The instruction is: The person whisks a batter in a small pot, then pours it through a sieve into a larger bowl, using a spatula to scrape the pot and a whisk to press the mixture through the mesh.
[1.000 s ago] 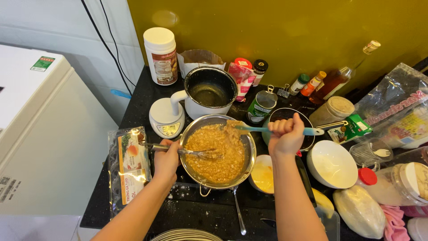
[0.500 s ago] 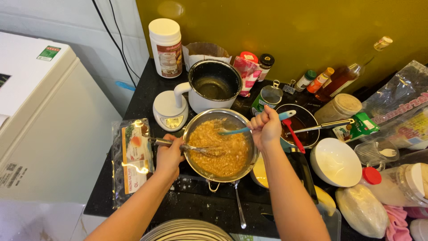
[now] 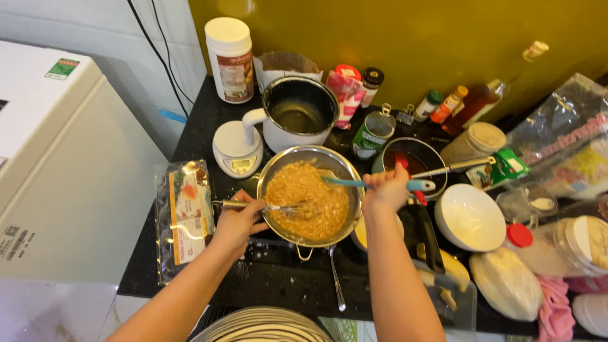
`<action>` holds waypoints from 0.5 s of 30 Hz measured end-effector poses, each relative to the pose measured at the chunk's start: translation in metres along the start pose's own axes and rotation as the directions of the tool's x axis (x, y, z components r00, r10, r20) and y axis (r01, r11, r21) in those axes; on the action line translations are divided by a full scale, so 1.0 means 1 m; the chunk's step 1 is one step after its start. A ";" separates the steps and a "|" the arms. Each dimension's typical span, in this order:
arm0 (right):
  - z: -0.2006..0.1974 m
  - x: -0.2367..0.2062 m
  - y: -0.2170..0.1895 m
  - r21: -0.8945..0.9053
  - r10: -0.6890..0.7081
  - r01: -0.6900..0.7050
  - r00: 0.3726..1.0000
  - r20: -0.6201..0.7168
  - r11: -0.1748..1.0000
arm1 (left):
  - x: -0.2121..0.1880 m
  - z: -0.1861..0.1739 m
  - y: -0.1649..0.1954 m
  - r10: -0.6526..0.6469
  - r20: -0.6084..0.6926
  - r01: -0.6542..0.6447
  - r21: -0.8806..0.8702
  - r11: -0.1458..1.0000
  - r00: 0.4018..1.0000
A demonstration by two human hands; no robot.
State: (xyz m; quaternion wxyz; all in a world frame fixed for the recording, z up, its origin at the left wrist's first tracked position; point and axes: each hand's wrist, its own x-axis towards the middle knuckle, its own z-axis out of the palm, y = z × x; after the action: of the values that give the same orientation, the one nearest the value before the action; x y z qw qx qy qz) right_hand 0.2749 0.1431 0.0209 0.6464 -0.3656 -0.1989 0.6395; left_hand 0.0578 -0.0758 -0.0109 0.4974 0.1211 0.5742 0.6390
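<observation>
Nearest, left hand (image 3: 235, 221) clenched around a metal whisk (image 3: 269, 207) reaching into the orange batter (image 3: 307, 201), right hand (image 3: 384, 190) gripping a blue spatula (image 3: 367, 184) dipped in from the opposite side. Batter sitting in a steel bowl (image 3: 303, 156) on the black counter (image 3: 272, 278). Beyond, small white scale (image 3: 236, 149), white pot (image 3: 297, 114), tall white canister (image 3: 230, 60).

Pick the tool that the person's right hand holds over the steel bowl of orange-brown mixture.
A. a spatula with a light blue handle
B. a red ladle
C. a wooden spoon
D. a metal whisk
A: the right hand grips the spatula with a light blue handle, whose head dips into the mixture in the steel bowl, while the left hand holds the metal whisk.
</observation>
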 end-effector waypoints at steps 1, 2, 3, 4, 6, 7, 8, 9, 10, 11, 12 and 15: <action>0.003 0.003 0.003 -0.005 0.014 -0.014 0.995 -0.099 1.000 | -0.003 0.001 0.002 0.008 0.010 -0.008 0.010 1.000 1.000; 0.006 0.006 0.002 0.000 0.059 -0.059 0.991 -0.117 0.998 | -0.004 0.002 0.006 0.022 0.021 -0.023 0.020 1.000 1.000; 0.008 0.007 -0.002 0.004 0.108 -0.109 0.984 -0.139 0.994 | -0.008 0.002 0.011 0.030 0.029 -0.031 0.032 0.999 0.999; 0.008 0.007 -0.007 0.007 0.160 -0.161 0.974 -0.161 0.987 | -0.014 0.003 0.015 0.162 0.009 -0.160 0.244 0.956 0.987; 0.004 -0.002 -0.020 0.063 0.117 -0.120 0.992 0.045 0.991 | -0.024 0.008 0.026 0.423 0.065 -0.369 0.618 0.694 0.904; 0.003 -0.008 -0.027 0.093 0.084 -0.099 0.985 0.153 0.991 | -0.030 0.011 0.030 0.349 0.065 -0.320 0.583 0.747 0.935; -0.001 -0.018 -0.033 0.125 0.001 -0.038 0.959 0.285 0.991 | -0.036 0.014 0.034 0.276 0.067 -0.267 0.544 0.796 0.959; -0.007 -0.033 -0.034 0.162 -0.082 0.017 0.909 0.409 0.987 | -0.039 0.019 0.038 0.200 0.070 -0.208 0.503 0.839 0.977; -0.009 -0.050 -0.029 0.082 -0.210 0.196 0.836 0.506 0.977 | -0.038 0.026 0.042 0.229 0.171 -0.285 0.507 0.813 0.958; -0.010 -0.069 -0.019 0.019 -0.307 0.371 0.736 0.603 0.928 | -0.038 0.032 0.045 0.248 0.266 -0.355 0.508 0.785 0.931; -0.010 -0.086 -0.011 -0.074 -0.419 0.730 0.469 0.778 0.679 | -0.039 0.035 0.047 0.255 0.358 -0.416 0.505 0.756 0.898; -0.018 -0.136 0.007 -0.256 -0.093 0.811 0.353 0.931 0.526 | -0.032 0.043 0.052 0.458 0.559 -0.721 0.483 0.497 0.691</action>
State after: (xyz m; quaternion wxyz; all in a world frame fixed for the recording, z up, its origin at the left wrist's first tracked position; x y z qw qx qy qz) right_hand 0.2688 0.0063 0.0324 0.4380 -0.1440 -0.8076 0.3677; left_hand 0.0788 -0.0666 0.0601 0.2589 0.5982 0.5833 0.4847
